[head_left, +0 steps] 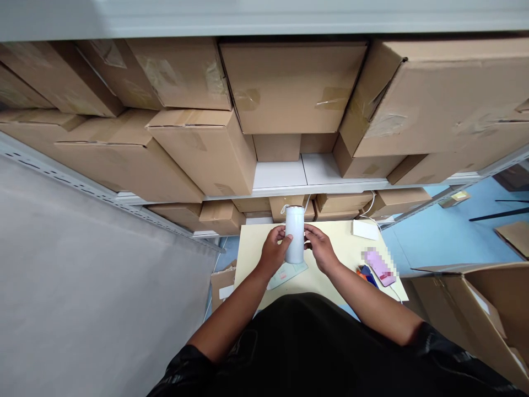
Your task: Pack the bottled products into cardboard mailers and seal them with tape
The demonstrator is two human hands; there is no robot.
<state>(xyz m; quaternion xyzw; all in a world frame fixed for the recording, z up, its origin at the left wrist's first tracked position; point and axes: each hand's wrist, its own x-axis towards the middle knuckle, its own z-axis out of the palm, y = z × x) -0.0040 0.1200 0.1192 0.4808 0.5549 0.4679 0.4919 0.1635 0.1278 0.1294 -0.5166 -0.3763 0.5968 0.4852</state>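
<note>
I saw the cylinder standing upright between both hands, left hand and right hand clasping its sides equally near.

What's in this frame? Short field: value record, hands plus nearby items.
left hand: grips white cylinder from its left side
right hand: grips same cylinder from the right
cylinder: upright, held above pale yellow table
under hands: clear flat packet
table right: white pad, pink phone
behind: shelves of cardboard boxes

Bare forearms emerge from the short sleeves of a glossy black shirt.
</note>
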